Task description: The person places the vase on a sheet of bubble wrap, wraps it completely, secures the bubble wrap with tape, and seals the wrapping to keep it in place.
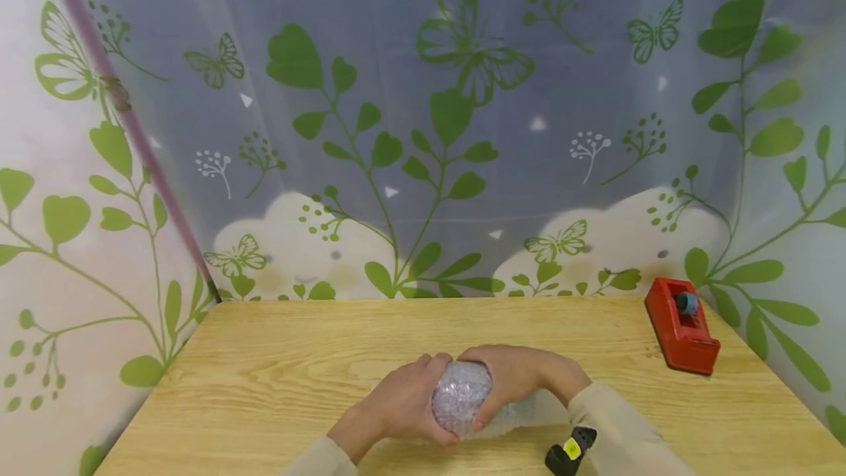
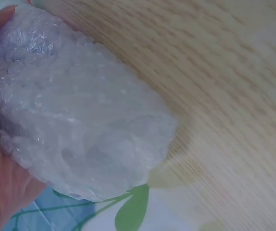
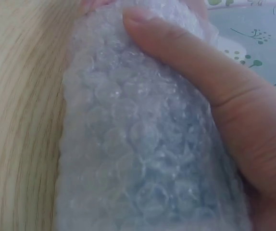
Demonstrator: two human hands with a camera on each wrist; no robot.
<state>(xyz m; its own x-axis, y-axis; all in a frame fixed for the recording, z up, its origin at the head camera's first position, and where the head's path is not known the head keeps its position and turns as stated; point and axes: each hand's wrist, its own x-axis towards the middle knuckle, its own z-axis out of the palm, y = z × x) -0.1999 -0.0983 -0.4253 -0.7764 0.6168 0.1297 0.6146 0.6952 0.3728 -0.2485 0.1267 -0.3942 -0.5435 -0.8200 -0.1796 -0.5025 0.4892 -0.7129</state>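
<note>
A bundle of clear bubble wrap (image 1: 459,394) is between the two hands near the table's front edge. My left hand (image 1: 413,399) grips its left side, fingers over the far side and thumb toward me. From the right, my right hand (image 1: 512,377) holds it, with the thumb laid along the near surface. In the left wrist view, the bubble wrap (image 2: 80,106) has a crumpled, folded end beyond the palm. The right wrist view shows the bubble wrap (image 3: 123,134) curving round in a roll under the thumb (image 3: 176,45). What is inside is hidden.
A red tape dispenser (image 1: 684,336) with a roll of tape (image 1: 687,303) stands at the table's right. Near the right sleeve is a black device (image 1: 571,450) with a yellow label. Leaf-patterned curtains (image 1: 396,131) enclose the wooden table (image 1: 284,358) at the back and sides.
</note>
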